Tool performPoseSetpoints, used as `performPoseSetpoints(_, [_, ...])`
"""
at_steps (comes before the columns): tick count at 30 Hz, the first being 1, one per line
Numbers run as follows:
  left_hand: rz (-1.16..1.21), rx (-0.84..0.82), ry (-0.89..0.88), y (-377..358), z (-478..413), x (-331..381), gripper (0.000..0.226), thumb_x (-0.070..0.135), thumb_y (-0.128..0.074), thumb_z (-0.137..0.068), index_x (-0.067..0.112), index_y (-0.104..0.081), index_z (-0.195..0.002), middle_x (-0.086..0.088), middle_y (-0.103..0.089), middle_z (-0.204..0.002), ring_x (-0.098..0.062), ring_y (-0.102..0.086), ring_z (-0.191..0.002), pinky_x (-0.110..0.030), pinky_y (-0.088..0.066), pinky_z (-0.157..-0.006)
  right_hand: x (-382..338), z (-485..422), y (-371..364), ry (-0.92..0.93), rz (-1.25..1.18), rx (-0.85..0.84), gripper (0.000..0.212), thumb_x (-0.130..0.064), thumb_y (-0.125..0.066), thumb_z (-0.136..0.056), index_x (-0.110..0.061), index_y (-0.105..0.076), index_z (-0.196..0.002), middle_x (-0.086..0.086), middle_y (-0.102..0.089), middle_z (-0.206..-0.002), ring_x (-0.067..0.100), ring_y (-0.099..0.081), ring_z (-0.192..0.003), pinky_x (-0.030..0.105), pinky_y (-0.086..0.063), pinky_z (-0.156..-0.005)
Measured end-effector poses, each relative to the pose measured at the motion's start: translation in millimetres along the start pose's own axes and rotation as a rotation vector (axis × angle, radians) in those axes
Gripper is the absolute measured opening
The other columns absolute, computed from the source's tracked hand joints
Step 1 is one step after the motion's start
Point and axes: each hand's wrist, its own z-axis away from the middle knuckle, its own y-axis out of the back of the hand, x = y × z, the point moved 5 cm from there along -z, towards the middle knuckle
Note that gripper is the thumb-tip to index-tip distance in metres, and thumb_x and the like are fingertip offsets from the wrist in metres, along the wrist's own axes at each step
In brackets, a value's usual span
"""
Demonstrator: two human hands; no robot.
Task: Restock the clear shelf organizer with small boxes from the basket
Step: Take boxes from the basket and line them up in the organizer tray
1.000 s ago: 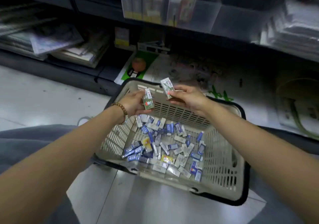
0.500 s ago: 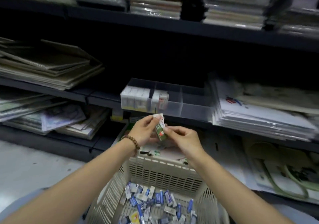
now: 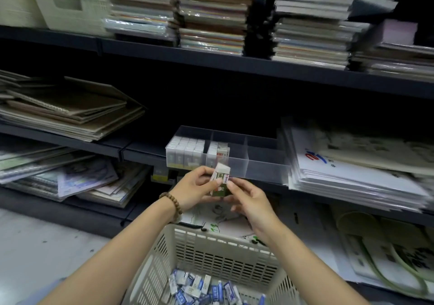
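**Q:** Nearest item?

**A:** I log the basket (image 3: 218, 261) at the bottom edge, between my forearms. Loose boxes (image 3: 199, 289), mostly blue and white, lie in a heap on its floor.

**Q:** Hands?

**A:** Both are raised above the basket's far rim, fingertips meeting. The left hand (image 3: 196, 188), bead bracelet (image 3: 173, 205) at the wrist, has its thumb and fingers curled round the held boxes (image 3: 220, 183) from the left. The right hand (image 3: 250, 200) pinches the same pair from the right with thumb and forefinger. I cannot tell how its other fingers lie.

**Q:** Held boxes, state?

**A:** Two, pressed together, roughly upright, tops tilted slightly right. A green face points toward me.

**Q:** Target?

**A:** The organizer (image 3: 263, 167) sits on the middle shelf (image 3: 141, 149), just beyond the hands. Its left compartment is packed with white boxes and the next holds a few against its left wall. The held boxes are in front of that second compartment's front wall, outside it.

**Q:** Beyond?

**A:** Paper stacks (image 3: 352, 178) lie right of the organizer and notebooks (image 3: 70, 112) well to its left. The view is blurred toward its edges.
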Motion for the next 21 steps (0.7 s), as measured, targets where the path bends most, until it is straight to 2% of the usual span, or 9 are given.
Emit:
performPoseSetpoints(2, [-0.064, 0.004, -0.058, 0, -1, 6, 0.020, 0.018, -0.064, -0.085, 0.017, -0.062, -0.105, -0.002, -0.067, -0.106, -0.011, -0.066, -0.097, -0.027, -0.056, -0.076, -12, -4, 0, 0.072, 0.015, -0.031, 0.026, -0.024, -0.059, -0.090, -0.023, -0.062, -0.116, 0.002, -0.068, -0.107, 0.006, -0.062, -0.073, 0.018, -0.047, -0.053])
performPoseSetpoints(4, [-0.117, 0.006, -0.103, 0, -3, 10, 0.020, 0.016, -0.066, -0.084, 0.022, -0.064, -0.103, 0.000, -0.067, -0.104, -0.009, -0.067, -0.093, -0.024, -0.056, -0.071, -22, -7, 1, 0.123, 0.040, -0.055, 0.030, -0.027, -0.059, -0.091, -0.025, -0.059, -0.120, -0.001, -0.067, -0.107, 0.003, -0.060, -0.071, 0.019, -0.046, -0.055])
performPoseSetpoints(7, [-0.118, 0.078, -0.135, 4, -5, 10, 0.021, 0.014, -0.071, -0.079, 0.020, -0.065, -0.099, -0.004, -0.069, -0.092, -0.010, -0.068, -0.083, -0.026, -0.057, -0.064, -30, -13, 2, 0.162, 0.079, -0.061, 0.027, -0.025, -0.061, -0.090, -0.022, -0.062, -0.117, 0.001, -0.068, -0.103, 0.004, -0.061, -0.071, 0.019, -0.050, -0.060])
performPoseSetpoints(10, [-0.121, 0.145, -0.173, 6, -8, 11, 0.021, 0.018, -0.076, -0.074, 0.015, -0.065, -0.092, 0.000, -0.071, -0.078, -0.010, -0.069, -0.072, -0.023, -0.055, -0.058, -32, -18, 2, 0.193, 0.136, -0.055, 0.025, -0.025, -0.062, -0.089, -0.019, -0.063, -0.113, 0.004, -0.068, -0.098, 0.004, -0.061, -0.068, 0.020, -0.050, -0.057])
performPoseSetpoints(15, [-0.150, 0.193, -0.247, 12, -22, 23, 0.020, 0.027, -0.076, -0.074, 0.013, -0.068, -0.086, -0.002, -0.072, -0.078, -0.014, -0.070, -0.074, -0.028, -0.058, -0.061, -41, -33, 6, 0.172, 0.201, -0.135, 0.021, -0.023, -0.059, -0.091, -0.023, -0.063, -0.112, 0.002, -0.072, -0.101, 0.013, -0.069, -0.088, 0.019, -0.051, -0.063])
performPoseSetpoints(18, [-0.315, 0.245, -0.324, 19, -31, 32, 0.022, 0.036, -0.066, -0.082, 0.021, -0.066, -0.097, 0.008, -0.071, -0.081, -0.006, -0.067, -0.081, -0.024, -0.055, -0.072, -58, -51, 10, 0.200, 0.282, -0.100, 0.022, -0.016, -0.060, -0.090, -0.013, -0.062, -0.111, 0.004, -0.072, -0.096, 0.012, -0.068, -0.081, 0.017, -0.052, -0.060])
performPoseSetpoints(19, [-0.442, 0.276, -0.347, 23, -34, 34, 0.029, 0.041, -0.060, -0.085, 0.023, -0.062, -0.108, 0.012, -0.069, -0.093, -0.004, -0.063, -0.092, -0.024, -0.052, -0.081, -66, -59, 12, 0.229, 0.325, -0.062, 0.023, -0.014, -0.059, -0.090, -0.008, -0.061, -0.113, 0.005, -0.070, -0.095, 0.011, -0.066, -0.077, 0.016, -0.051, -0.058])
performPoseSetpoints(21, [-0.730, 0.292, -0.358, 34, -40, 33, 0.049, 0.050, -0.047, -0.089, 0.024, -0.048, -0.131, 0.009, -0.055, -0.126, -0.008, -0.048, -0.120, -0.026, -0.041, -0.100, -82, -75, 17, 0.263, 0.397, -0.011, 0.027, -0.012, -0.057, -0.091, -0.002, -0.058, -0.116, 0.007, -0.066, -0.097, 0.008, -0.061, -0.074, 0.014, -0.050, -0.055])
